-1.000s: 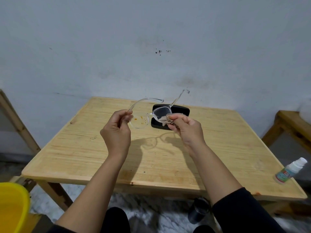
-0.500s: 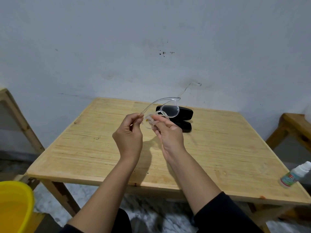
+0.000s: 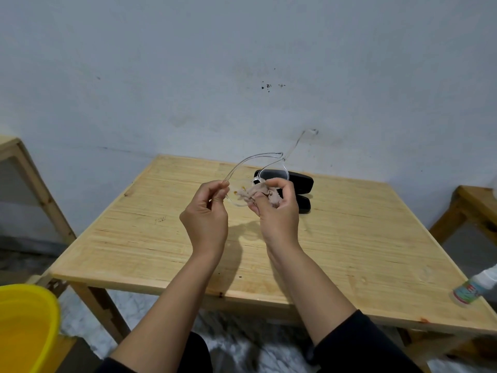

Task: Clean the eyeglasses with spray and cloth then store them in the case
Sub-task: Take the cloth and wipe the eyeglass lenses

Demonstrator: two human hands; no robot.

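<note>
While a yellow tub sits low at the far left beside the wooden table, a person seated at the table holds a pair of clear-framed eyeglasses up above its top. The left hand pinches the outer edge of one lens between thumb and forefinger, the remaining fingers curled loosely in, with one temple arm arcing up and away from that pinch. Small yellowish specks show on the lens just to the right of those fingertips. The right hand is closed around a bunched pale cloth, which is pressed to the same lens from the bridge side, so the lens lies between the two hands. The other lens and its temple arm rise clear above the right hand's knuckles. Behind the hands, a black case lies open on the table. At the far right edge, a small white spray bottle lies on its side on the tabletop.
</note>
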